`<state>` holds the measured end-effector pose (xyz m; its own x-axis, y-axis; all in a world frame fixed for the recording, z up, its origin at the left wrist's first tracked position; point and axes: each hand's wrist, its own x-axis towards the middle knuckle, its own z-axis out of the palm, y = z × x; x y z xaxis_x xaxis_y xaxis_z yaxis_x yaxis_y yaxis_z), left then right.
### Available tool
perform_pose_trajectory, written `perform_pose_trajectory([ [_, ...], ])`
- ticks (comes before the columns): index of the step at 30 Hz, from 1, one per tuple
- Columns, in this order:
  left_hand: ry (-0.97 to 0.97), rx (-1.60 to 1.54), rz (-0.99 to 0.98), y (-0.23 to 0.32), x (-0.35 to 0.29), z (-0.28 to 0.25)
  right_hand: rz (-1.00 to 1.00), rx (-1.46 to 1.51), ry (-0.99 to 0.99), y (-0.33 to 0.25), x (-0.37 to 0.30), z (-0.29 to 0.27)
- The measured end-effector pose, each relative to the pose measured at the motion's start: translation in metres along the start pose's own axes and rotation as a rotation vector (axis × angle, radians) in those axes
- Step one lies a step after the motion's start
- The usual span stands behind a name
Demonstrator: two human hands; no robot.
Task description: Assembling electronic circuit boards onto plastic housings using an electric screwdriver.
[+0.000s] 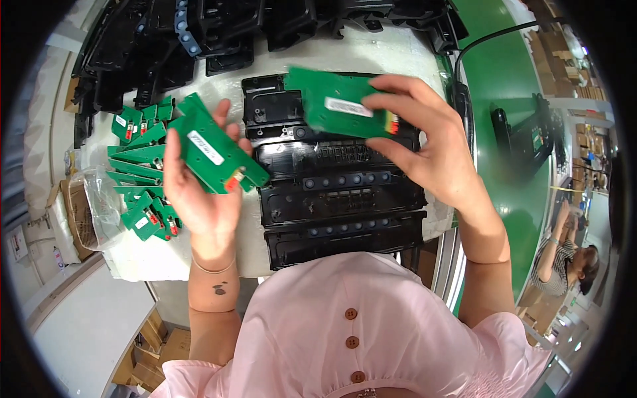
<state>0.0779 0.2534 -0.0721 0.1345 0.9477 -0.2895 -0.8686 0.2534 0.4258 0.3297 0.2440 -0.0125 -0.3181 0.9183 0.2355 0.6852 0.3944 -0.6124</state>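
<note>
From the head camera, the left hand (pixel 202 192) is raised palm-up at about nine o'clock of the frame, forearm rising from the lower edge, its fingers (pixel 174 156) curled round a green circuit board (pixel 213 154) held tilted. The right hand (pixel 424 142) reaches in from three o'clock with the wrist bent, thumb and fingers pinching a second green circuit board (pixel 335 103) over the stack of black plastic panels (pixel 338 192) on the white desk (pixel 225 79). A pile of green boards (pixel 142 169) lies at nine o'clock of the left hand. More black housings (pixel 219 33) crowd twelve o'clock.
</note>
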Motion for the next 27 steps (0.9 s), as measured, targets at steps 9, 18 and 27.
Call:
perform_pose_trajectory([
  [9,0.070,0.014,-0.018,-0.003,0.004,-0.002,-0.102,-0.205,-0.165,0.013,-0.030,0.025],
  [18,0.053,-0.009,-0.007,-0.005,0.004,0.000,-0.060,-0.174,-0.080,0.020,-0.033,0.028],
  [27,0.010,-0.043,-0.031,-0.004,0.006,0.000,-0.044,-0.224,-0.113,0.033,-0.043,0.026],
])
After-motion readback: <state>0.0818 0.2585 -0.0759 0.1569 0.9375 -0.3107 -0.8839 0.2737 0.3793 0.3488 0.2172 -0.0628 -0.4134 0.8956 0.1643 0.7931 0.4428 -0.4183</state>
